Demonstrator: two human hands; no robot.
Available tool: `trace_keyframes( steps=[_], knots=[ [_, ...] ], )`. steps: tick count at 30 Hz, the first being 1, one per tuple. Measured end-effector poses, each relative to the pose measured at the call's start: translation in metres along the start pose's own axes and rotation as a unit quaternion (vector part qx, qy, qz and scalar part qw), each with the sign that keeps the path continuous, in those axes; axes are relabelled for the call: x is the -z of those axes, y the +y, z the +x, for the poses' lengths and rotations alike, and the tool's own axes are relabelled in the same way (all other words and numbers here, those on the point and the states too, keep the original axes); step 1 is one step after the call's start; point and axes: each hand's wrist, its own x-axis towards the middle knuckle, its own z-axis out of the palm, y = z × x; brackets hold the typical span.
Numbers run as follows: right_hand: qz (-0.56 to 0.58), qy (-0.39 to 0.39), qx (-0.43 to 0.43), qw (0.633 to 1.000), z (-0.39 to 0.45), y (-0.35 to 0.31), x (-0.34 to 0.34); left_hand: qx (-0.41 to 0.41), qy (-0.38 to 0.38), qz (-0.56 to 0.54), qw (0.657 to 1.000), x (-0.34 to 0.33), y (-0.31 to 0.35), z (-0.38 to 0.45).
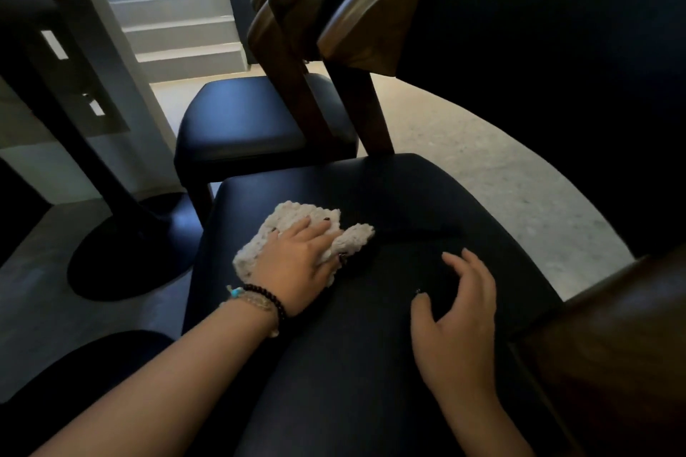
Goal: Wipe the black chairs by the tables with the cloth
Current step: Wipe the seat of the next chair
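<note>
Head view looks down on a black chair seat (389, 219), with a second black chair (241, 119) just beyond its far-left corner and wooden back posts (365, 111) rising at the far edge. A table pedestal base (122, 245) stands on the floor to the left, near the seat's left edge. The left hand (297, 252), beaded bracelets (260, 302) at its wrist, presses flat with spread fingers on the white cloth (293, 223) toward the seat's left side. The right hand (456, 312) hovers loosely spread over the seat's middle, holding nothing. Pale speckled floor (482, 174) shows at right; steps (178, 22) rise behind.
</note>
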Motion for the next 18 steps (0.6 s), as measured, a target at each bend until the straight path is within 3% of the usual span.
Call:
trace_keyframes(
  steps=[2, 4, 11, 16, 18],
  knots=[
    [0.065, 0.056, -0.002, 0.996, 0.001, -0.001, -0.001, -0.019, -0.02, -0.043, 0.999, -0.01, 0.027, 0.024],
    [0.095, 0.093, -0.014, 0.991, 0.001, -0.001, 0.0, -0.049, -0.066, -0.006, 0.997, -0.025, 0.056, 0.056],
    [0.123, 0.142, -0.012, 0.982, 0.003, 0.0, -0.001, -0.109, -0.116, 0.059, 0.986, -0.057, 0.114, 0.138],
    [-0.101, 0.019, -0.021, 0.995, 0.025, -0.003, -0.015, -0.175, -0.09, 0.061, 0.979, -0.055, 0.095, 0.133],
    [-0.179, -0.011, 0.0, 0.984, 0.035, -0.007, -0.025, -0.147, -0.039, 0.074, 0.985, -0.058, 0.078, 0.126]
  ],
)
